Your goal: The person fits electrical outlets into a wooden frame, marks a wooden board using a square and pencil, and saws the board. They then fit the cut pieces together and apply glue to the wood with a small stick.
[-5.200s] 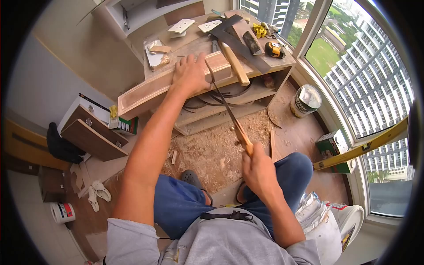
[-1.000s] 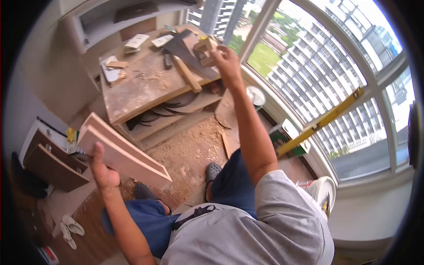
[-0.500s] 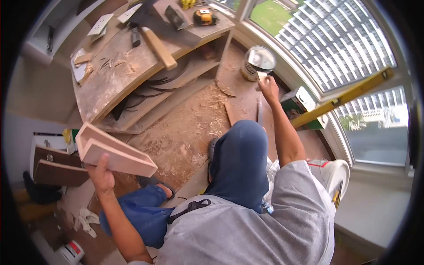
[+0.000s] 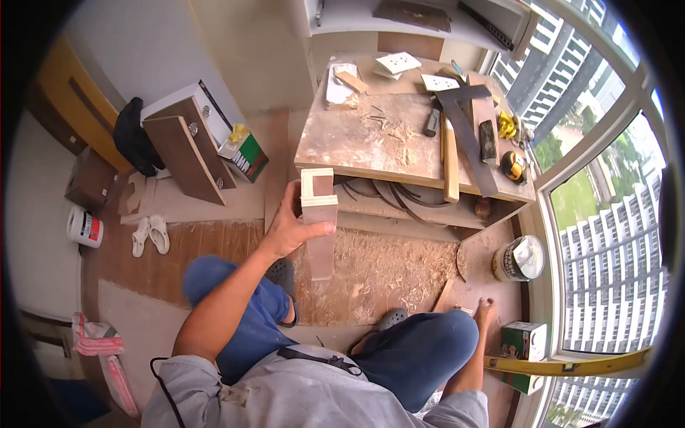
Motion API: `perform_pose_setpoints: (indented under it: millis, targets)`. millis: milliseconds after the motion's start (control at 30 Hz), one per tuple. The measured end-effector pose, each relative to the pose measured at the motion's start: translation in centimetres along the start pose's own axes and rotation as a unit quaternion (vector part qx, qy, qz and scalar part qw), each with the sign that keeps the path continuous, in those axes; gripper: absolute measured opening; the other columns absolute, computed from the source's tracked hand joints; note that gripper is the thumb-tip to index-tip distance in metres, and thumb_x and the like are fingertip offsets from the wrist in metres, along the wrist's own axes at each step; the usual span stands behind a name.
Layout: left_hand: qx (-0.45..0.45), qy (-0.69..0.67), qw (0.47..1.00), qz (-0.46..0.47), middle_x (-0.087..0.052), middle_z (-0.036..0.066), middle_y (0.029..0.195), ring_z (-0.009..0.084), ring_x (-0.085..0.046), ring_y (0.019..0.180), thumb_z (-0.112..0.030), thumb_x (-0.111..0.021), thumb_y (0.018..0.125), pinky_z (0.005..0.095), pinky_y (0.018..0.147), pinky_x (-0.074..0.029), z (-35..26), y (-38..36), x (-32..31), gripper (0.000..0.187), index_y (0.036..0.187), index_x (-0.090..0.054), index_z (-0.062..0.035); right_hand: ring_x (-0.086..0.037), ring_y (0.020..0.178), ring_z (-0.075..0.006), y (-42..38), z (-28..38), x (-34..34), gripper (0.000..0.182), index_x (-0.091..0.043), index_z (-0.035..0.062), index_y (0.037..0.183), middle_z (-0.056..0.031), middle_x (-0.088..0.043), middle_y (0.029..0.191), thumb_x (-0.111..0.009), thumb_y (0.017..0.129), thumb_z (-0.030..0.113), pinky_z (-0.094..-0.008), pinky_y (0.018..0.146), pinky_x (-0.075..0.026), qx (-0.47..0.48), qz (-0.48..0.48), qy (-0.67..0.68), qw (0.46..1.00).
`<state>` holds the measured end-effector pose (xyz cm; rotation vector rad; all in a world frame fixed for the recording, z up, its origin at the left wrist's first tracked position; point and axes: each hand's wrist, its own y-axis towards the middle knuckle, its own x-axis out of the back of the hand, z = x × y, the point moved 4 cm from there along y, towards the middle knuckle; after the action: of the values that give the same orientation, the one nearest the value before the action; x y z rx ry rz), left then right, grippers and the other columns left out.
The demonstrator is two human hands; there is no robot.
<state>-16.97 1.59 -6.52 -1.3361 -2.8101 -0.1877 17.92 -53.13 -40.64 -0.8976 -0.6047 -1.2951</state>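
Observation:
My left hand [image 4: 289,230] grips a narrow wooden channel piece [image 4: 320,242], thumb across its side. The piece is held upright in front of my knees, its notched pale plywood end facing up. On the right, my right hand [image 4: 486,312] is low beside my right knee, fingers closed. Whatever it may hold is too small to make out. The tin can [image 4: 519,258] stands on the floor just beyond that hand. Wood shavings [image 4: 378,267] cover the floor between my feet and the workbench.
A dusty workbench [image 4: 321,146] carries a mallet-like wooden bar [image 4: 450,160], a dark square [image 4: 467,135], an orange tape measure [image 4: 513,165] and white socket plates [image 4: 398,63]. A yellow level [image 4: 571,365] leans at the window. Brown drawer panels [image 4: 187,160] stand left, near white clogs [image 4: 158,235].
My view has swung to the left. The channel piece has turned from lying tilted to upright, end up. My right hand has moved from the tin can down beside my knee.

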Motion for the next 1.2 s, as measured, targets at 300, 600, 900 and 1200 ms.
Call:
perform_pose_setpoints:
  millis: [300, 600, 900, 1200]
  targets:
    - [-0.060, 0.098, 0.991, -0.061, -0.053, 0.020, 0.130, 0.0311, -0.053, 0.121, -0.033, -0.092, 0.068, 0.0426, 0.106, -0.043, -2.6, -1.3, -3.0, 0.092, 0.136, -0.041, 0.0010, -0.064, 0.115, -0.0221, -23.1, 42.8, 21.6, 0.045, -0.060, -0.0011, 0.134, -0.0120, -0.066, 0.129, -0.046, 0.109, 0.034, -0.0368, 0.103, -0.048, 0.417, 0.093, 0.290, 0.857]
    - [-0.219, 0.175, 0.953, -0.115, -0.057, 0.026, 0.110, 0.0429, -0.055, 0.105, -0.023, -0.076, 0.083, 0.0500, 0.090, -0.043, -2.0, -3.7, -4.4, 0.054, 0.125, -0.051, 0.0012, -0.059, 0.108, -0.0386, -38.0, 52.8, 7.9, 0.037, -0.056, 0.0003, 0.127, -0.0205, -0.065, 0.110, -0.061, 0.094, 0.016, -0.0475, 0.096, -0.047, 0.568, -0.095, 0.025, 0.817]
    - [-0.168, 0.007, 0.979, 0.118, -0.053, 0.018, 0.135, 0.0311, -0.053, 0.128, -0.043, -0.091, 0.075, 0.0414, 0.109, -0.043, -4.1, -4.2, -0.6, 0.114, 0.158, -0.023, -0.0059, -0.060, 0.108, -0.0377, -35.7, 55.3, 12.9, 0.029, -0.065, -0.0022, 0.119, -0.0192, -0.069, 0.110, -0.063, 0.092, 0.007, -0.0443, 0.095, -0.048, 0.595, 0.044, 0.158, 0.787]
    - [0.008, -0.219, 0.964, 0.151, -0.067, 0.001, 0.107, 0.0092, -0.062, 0.096, -0.031, -0.081, 0.089, 0.0275, 0.088, -0.051, -1.9, -3.9, 0.6, 0.045, 0.123, -0.066, -0.0050, -0.063, 0.112, -0.0349, -34.7, 55.7, 11.2, 0.023, -0.068, 0.0015, 0.120, -0.0167, -0.069, 0.114, -0.059, 0.102, 0.013, -0.0406, 0.098, -0.050, 0.669, 0.103, 0.214, 0.704]
